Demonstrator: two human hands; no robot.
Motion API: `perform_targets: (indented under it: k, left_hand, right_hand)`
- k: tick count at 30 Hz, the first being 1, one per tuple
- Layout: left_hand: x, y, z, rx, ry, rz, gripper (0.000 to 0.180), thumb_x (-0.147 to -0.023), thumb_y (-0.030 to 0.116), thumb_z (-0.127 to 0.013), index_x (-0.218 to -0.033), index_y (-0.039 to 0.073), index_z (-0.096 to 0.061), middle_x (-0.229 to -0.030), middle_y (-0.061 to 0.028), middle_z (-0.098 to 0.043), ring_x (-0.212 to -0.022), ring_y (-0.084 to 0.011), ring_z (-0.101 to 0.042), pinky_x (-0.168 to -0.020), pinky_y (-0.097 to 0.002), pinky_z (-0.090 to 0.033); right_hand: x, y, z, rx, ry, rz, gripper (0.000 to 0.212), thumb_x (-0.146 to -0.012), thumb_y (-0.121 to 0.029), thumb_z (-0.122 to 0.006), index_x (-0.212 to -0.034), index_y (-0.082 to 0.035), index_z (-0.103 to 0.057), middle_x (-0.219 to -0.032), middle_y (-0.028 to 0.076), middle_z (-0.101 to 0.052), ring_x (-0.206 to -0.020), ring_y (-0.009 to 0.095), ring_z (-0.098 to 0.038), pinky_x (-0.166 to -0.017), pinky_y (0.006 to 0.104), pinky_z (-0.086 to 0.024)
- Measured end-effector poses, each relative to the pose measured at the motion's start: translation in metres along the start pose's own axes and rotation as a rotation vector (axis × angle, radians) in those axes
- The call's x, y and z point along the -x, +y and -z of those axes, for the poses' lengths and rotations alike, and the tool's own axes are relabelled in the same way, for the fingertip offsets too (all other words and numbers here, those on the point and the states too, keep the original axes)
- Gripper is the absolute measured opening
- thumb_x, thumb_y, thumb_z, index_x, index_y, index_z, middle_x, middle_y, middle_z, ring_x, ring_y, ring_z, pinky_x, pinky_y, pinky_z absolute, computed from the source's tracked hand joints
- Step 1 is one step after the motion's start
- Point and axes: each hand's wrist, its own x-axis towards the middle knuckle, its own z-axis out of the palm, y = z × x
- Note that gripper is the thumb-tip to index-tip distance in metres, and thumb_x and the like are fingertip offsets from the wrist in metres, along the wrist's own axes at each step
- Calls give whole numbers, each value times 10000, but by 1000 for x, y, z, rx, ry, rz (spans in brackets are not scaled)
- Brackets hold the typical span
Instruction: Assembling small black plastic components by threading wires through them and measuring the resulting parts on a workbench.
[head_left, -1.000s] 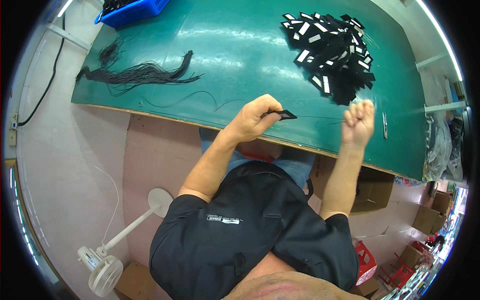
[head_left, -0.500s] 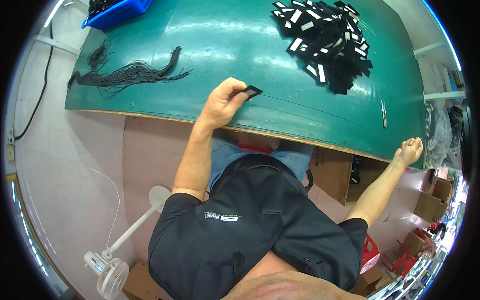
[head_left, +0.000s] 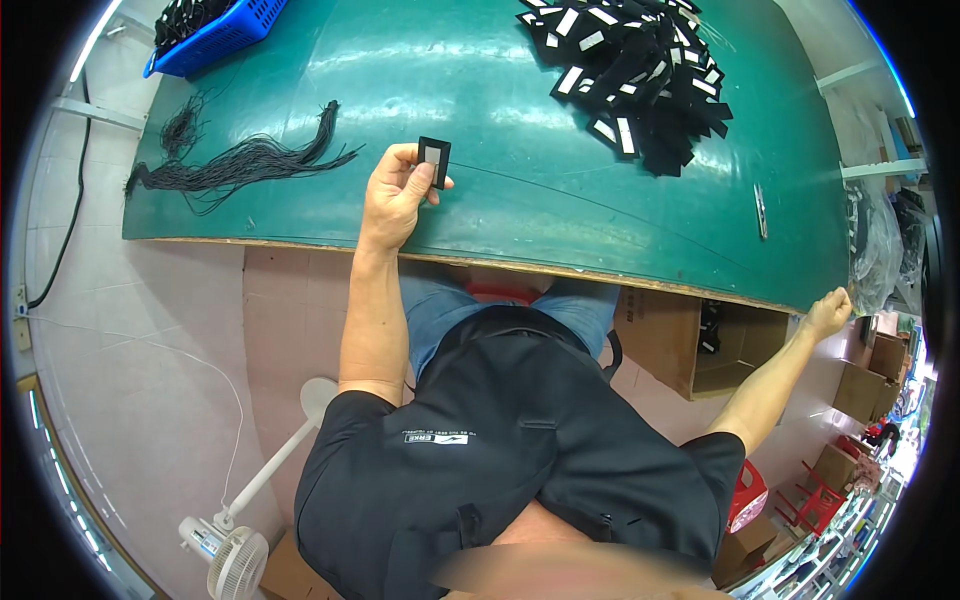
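Observation:
My left hand (head_left: 393, 200) pinches a small black rectangular tag (head_left: 434, 150) between thumb and fingers above the near part of the green table. A pale rectangular patch shows on the tag's face, partly under my thumb. From the tag a thin black cord (head_left: 600, 203) stretches rightward over the table toward my right hand (head_left: 828, 312). That hand is closed in a fist at the table's near right corner, the cord running to it; the cord's far end is too fine to make out there.
A heap of black tags with white patches (head_left: 640, 80) covers the far right of the green table (head_left: 430, 80). Bundled black cords (head_left: 250, 160) lie at left, near a blue basket (head_left: 225, 40). A thin metal tool (head_left: 761, 212) lies at right. Below stand a cardboard box (head_left: 660, 345) and a white fan (head_left: 238, 562).
My left hand has moved left with the tag and turned it upright, its patched face showing. My right fist has shifted slightly nearer and outward, and the cord still spans between them.

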Motion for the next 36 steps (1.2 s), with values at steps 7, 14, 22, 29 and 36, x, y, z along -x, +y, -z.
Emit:
perform_targets:
  k: [7,14,22,29,36]
  left_hand:
    - [-1,2,9,153,70,41,121,-1043,128,-603,-1131,46,-592,-980,-45,-666,-843,-159,-698,-601,-233,-531]
    - [-1,1,13,232,85,48,114,-1046,108,-588,-1140,44,-589,-989,-47,-664,-835,-167,-704,-579,-228,-539]
    - [-3,0,14,276,95,47,110,-1043,76,-580,-1146,37,-587,-993,-57,-666,-831,-169,-710,-569,-224,-552]
    - [0,1,17,284,117,47,117,-1039,76,-588,-1148,34,-591,-1000,-63,-669,-829,-173,-710,-573,-229,-553]
    - [-2,1,18,292,134,59,139,-1031,90,-607,-1155,29,-596,-999,-62,-669,-829,-180,-702,-592,-244,-552]
  right_hand:
    - [-14,29,36,326,67,49,336,-994,-316,-620,-934,6,-691,-799,35,-647,-714,139,-592,-667,302,-492]
    - [-22,51,74,491,105,101,365,-995,-331,-617,-1011,23,-706,-948,128,-717,-873,253,-668,-812,376,-527]
    - [-15,69,109,668,166,158,391,-1007,-347,-603,-1034,30,-703,-1038,185,-723,-966,326,-682,-883,412,-526]
    - [-1,76,115,713,172,119,394,-1001,-330,-587,-1056,46,-691,-1057,222,-718,-984,370,-679,-898,446,-524]
    - [-14,98,146,733,191,174,405,-999,-353,-614,-1029,43,-697,-1022,201,-726,-951,348,-683,-862,438,-534]
